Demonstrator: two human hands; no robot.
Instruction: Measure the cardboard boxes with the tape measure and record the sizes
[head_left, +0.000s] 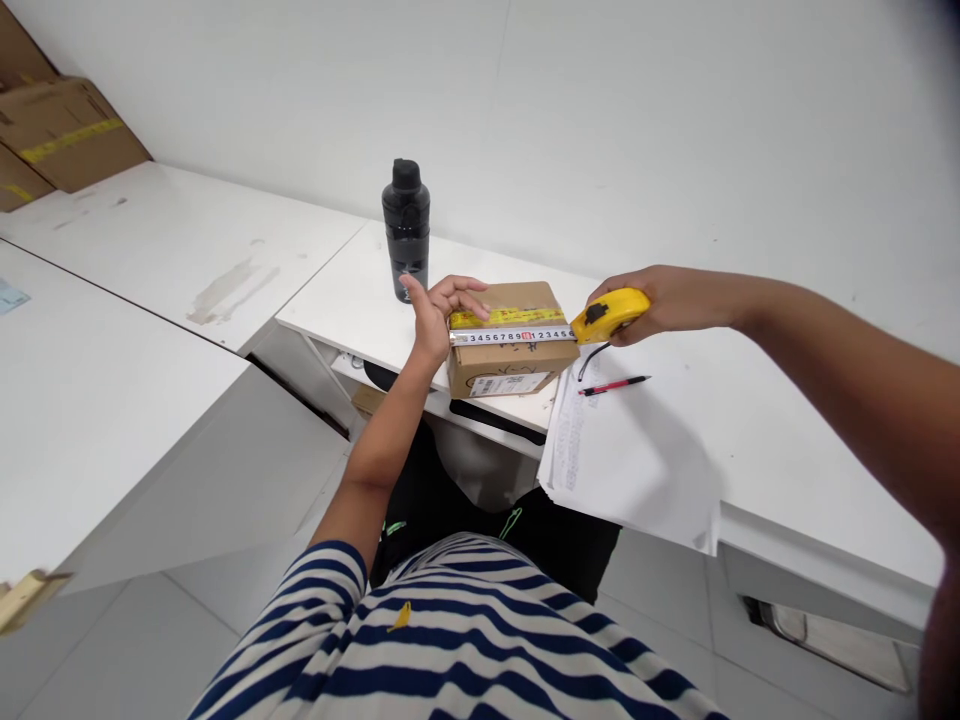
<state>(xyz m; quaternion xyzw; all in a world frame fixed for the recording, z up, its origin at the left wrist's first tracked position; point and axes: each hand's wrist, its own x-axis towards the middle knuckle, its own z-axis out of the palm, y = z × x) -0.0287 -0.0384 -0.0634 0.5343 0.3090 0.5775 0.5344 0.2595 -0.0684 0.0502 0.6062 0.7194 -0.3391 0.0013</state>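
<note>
Left hand (437,312), fingers spread, hides the end of the tape (517,337) on the box (510,372); right hand (664,300) clasps its case (611,314).

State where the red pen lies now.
In the head view, the red pen lies on the white sheets, right of the cardboard box, just below the yellow tape measure in the right hand.
</note>
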